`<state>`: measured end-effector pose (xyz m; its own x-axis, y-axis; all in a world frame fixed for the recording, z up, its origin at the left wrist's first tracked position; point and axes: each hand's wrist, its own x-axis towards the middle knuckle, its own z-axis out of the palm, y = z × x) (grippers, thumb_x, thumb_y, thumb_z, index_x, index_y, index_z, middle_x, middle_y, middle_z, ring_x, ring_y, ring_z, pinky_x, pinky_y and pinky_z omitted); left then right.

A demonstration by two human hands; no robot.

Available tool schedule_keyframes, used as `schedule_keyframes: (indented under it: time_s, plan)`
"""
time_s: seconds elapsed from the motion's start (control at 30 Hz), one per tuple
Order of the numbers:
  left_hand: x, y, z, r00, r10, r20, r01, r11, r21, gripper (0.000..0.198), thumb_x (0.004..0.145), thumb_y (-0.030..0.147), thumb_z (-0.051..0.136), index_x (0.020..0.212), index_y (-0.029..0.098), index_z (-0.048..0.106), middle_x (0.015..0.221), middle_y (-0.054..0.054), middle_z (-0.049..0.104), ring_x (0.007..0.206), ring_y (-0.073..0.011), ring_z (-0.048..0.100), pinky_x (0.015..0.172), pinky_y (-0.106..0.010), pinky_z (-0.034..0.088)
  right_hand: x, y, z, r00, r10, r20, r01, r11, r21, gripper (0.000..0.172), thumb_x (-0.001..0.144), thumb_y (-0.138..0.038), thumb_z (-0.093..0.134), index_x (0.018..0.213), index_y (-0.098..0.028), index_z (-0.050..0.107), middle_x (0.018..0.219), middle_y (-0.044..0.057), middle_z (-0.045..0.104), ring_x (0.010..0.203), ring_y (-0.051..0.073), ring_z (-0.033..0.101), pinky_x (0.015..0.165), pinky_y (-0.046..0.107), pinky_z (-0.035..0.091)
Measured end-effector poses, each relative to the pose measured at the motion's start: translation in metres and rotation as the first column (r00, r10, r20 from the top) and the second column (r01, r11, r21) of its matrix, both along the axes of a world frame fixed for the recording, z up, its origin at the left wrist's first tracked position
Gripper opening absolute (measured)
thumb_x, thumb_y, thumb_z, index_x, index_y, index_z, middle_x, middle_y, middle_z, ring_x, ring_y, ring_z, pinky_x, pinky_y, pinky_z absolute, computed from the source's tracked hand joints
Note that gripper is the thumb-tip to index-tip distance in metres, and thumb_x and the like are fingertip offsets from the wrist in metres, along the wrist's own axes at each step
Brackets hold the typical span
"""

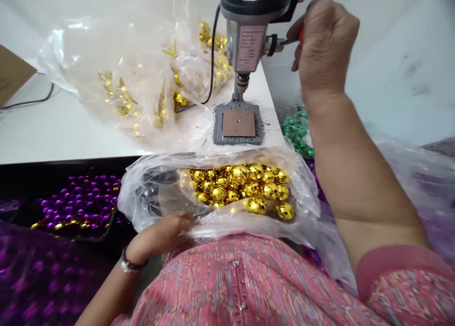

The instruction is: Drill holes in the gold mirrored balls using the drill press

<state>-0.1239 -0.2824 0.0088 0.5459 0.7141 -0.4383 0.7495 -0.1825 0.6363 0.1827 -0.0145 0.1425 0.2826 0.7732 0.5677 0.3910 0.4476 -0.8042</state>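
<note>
1. The right hand is shut tight in a fist around the red grip of a lever. Only a small bit of the red shows.
2. The lever sticks out sideways from a small drill press. Its long side points right, from the drill to the hand. The drill stands straight up.
3. The drill press stands near the front edge of a white table, close to the right corner. Its chuck hangs just above a grey square base. On the base lies a brown pad with a small hole in the middle. Dark specks lie around the base.
4. The right hand is much nearer the drill press than the left hand is.
5. The left hand lies low and flat, with its fingers close together, on a clear plastic bag. I cannot tell if it pinches the plastic.
6. The bag sits just past the table's front edge, full of shiny gold beads.
7. Purple beads lie below the front edge on the left. Green beads lie by the right edge.
</note>
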Motion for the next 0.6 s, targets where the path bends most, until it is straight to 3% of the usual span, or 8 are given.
schedule_keyframes:
  time_s: [0.1, 0.17, 0.27, 0.33, 0.4, 0.47, 0.53, 0.6]
  plan:
    - [0.011, 0.015, 0.008, 0.988, 0.045, 0.146, -0.05, 0.998, 0.033, 0.06, 0.085, 0.039, 0.073, 0.144, 0.03, 0.061, 0.144, -0.011, 0.064, 0.133, -0.0277, 0.059, 0.111, -0.04, 0.049, -0.002, -0.003, 0.006, 0.999, -0.012, 0.049, 0.015, 0.999, -0.05, 0.047, 0.103, -0.019, 0.036, 0.057, -0.022, 0.039, 0.063, -0.003, 0.056, 0.062, 0.002, 0.045, 0.067, 0.016, 0.044]
    - [0.034, 0.031, 0.019, 0.97, 0.018, 0.243, -0.032, 0.998, 0.053, 0.058, 0.09, 0.043, 0.068, 0.146, 0.031, 0.059, 0.146, -0.01, 0.063, 0.137, -0.0273, 0.056, 0.116, -0.043, 0.046, -0.003, -0.004, 0.009, 0.997, -0.021, 0.08, 0.027, 0.997, -0.071, 0.046, 0.104, -0.02, 0.035, 0.058, -0.021, 0.038, 0.063, -0.004, 0.054, 0.062, 0.001, 0.044, 0.069, 0.016, 0.043]
    - [0.096, 0.05, 0.029, 0.929, -0.186, 0.319, 0.18, 0.982, 0.047, 0.049, 0.097, 0.041, 0.058, 0.144, 0.029, 0.06, 0.144, -0.009, 0.065, 0.132, -0.0244, 0.061, 0.114, -0.041, 0.048, -0.004, -0.004, 0.011, 0.991, -0.057, 0.123, 0.069, 0.993, -0.091, 0.047, 0.104, -0.021, 0.03, 0.058, -0.021, 0.036, 0.059, -0.005, 0.049, 0.061, 0.001, 0.041, 0.07, 0.016, 0.04]
    - [0.149, 0.053, 0.027, 0.868, -0.362, 0.339, 0.35, 0.931, 0.1, 0.052, 0.095, 0.04, 0.061, 0.144, 0.024, 0.06, 0.144, -0.013, 0.064, 0.132, -0.0262, 0.061, 0.112, -0.041, 0.049, -0.004, -0.004, 0.012, 0.988, -0.07, 0.135, 0.086, 0.99, -0.115, 0.047, 0.104, -0.021, 0.032, 0.057, -0.022, 0.038, 0.054, -0.006, 0.042, 0.062, 0.002, 0.041, 0.071, 0.016, 0.041]
    - [0.198, 0.049, 0.018, 0.828, -0.481, 0.289, 0.451, 0.877, 0.167, 0.057, 0.093, 0.039, 0.064, 0.146, 0.019, 0.057, 0.145, -0.017, 0.062, 0.128, -0.0291, 0.064, 0.105, -0.042, 0.053, -0.005, -0.004, 0.012, 0.99, -0.075, 0.124, 0.091, 0.986, -0.137, 0.047, 0.103, -0.02, 0.036, 0.056, -0.022, 0.041, 0.05, -0.007, 0.036, 0.064, 0.004, 0.041, 0.073, 0.017, 0.042]
    - [0.237, 0.043, 0.003, 0.803, -0.578, 0.143, 0.554, 0.814, 0.175, 0.057, 0.093, 0.033, 0.061, 0.147, 0.016, 0.054, 0.146, -0.022, 0.06, 0.119, -0.0306, 0.069, 0.089, -0.042, 0.059, -0.004, -0.003, 0.012, 0.992, -0.063, 0.106, 0.078, 0.986, -0.146, 0.047, 0.103, -0.016, 0.039, 0.056, -0.022, 0.043, 0.048, -0.007, 0.034, 0.065, 0.005, 0.042, 0.075, 0.018, 0.041]
    - [0.259, 0.038, -0.017, 0.813, -0.576, -0.088, 0.583, 0.804, 0.116, 0.051, 0.091, 0.029, 0.061, 0.139, 0.012, 0.06, 0.131, -0.026, 0.068, 0.108, -0.0331, 0.073, 0.078, -0.042, 0.06, -0.004, -0.002, 0.011, 0.994, -0.046, 0.095, 0.06, 0.987, -0.149, 0.046, 0.102, -0.015, 0.04, 0.057, -0.021, 0.046, 0.047, -0.007, 0.034, 0.065, 0.005, 0.041, 0.075, 0.019, 0.039]
    - [0.266, 0.037, -0.033, 0.814, -0.555, -0.174, 0.573, 0.815, 0.085, 0.036, 0.091, 0.027, 0.06, 0.121, 0.01, 0.069, 0.107, -0.026, 0.075, 0.093, -0.0322, 0.076, 0.072, -0.041, 0.06, -0.003, -0.003, 0.01, 0.996, -0.033, 0.082, 0.046, 0.985, -0.165, 0.044, 0.101, -0.015, 0.043, 0.058, -0.021, 0.049, 0.046, -0.007, 0.034, 0.065, 0.006, 0.04, 0.075, 0.02, 0.038]
